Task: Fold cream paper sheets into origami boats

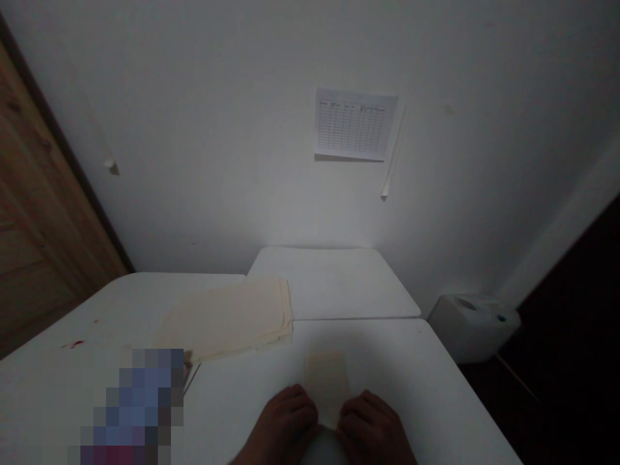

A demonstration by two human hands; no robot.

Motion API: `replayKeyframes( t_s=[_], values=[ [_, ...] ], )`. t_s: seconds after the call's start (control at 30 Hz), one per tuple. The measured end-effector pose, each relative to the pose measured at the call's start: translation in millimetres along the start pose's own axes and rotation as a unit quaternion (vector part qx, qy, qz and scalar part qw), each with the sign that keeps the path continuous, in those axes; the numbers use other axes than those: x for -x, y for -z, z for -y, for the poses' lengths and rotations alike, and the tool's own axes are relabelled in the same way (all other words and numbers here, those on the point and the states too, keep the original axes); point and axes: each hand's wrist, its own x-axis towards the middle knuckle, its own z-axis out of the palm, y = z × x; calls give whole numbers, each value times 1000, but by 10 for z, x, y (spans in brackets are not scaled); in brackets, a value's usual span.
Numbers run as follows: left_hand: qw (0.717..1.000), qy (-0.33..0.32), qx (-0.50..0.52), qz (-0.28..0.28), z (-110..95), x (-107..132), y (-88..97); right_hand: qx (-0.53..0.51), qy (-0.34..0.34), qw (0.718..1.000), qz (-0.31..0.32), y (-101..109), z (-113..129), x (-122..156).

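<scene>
A small rectangular piece of beige paper point(328, 380) lies on the white table, its long side pointing away from me. At its near left corner my left hand point(289, 416) is closed, fingers curled on the edge. My right hand point(371, 423) grips the near right corner in the same way, and a narrow gap separates the two hands. Both thumbs are hidden beneath the fingers, and the near edge of the paper is dim. Farther left lies a stack of larger beige sheets point(232, 316) with slightly uneven edges.
White tables point(334, 284) stand together against the wall. A printed chart point(356, 126) hangs there. Red marks point(75, 344) spot the left table. A blurred-out patch point(135, 400) covers the lower left. On the floor at right stands a white plastic container point(472, 329). Wooden boards point(43, 168) rise at left.
</scene>
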Motion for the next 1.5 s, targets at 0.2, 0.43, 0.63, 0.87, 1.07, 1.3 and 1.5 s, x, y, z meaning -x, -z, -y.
replayKeyframes(
  t_s=[0.2,0.43,0.63,0.87,1.07,1.3,1.5],
  values=[
    [1000,24,-3,1,4,-5,-17,8,8,1000,-8,-61,-32,20],
    [994,44,-28,-98,3,97,14,-8,-46,999,3,-89,-12,38],
    [989,-17,-113,-95,-73,117,-15,-101,-124,987,-15,-75,-29,59],
    [992,-60,-102,-33,-121,17,48,-114,-175,973,-102,-30,-22,24],
    [995,-19,-64,73,-57,111,-37,-7,-254,958,-130,-32,-77,77],
    [971,59,-71,221,-73,15,-73,29,-293,949,-113,-54,-86,88],
    [959,76,-71,263,-121,-63,3,90,-257,954,-123,-39,-87,121]
  ],
)
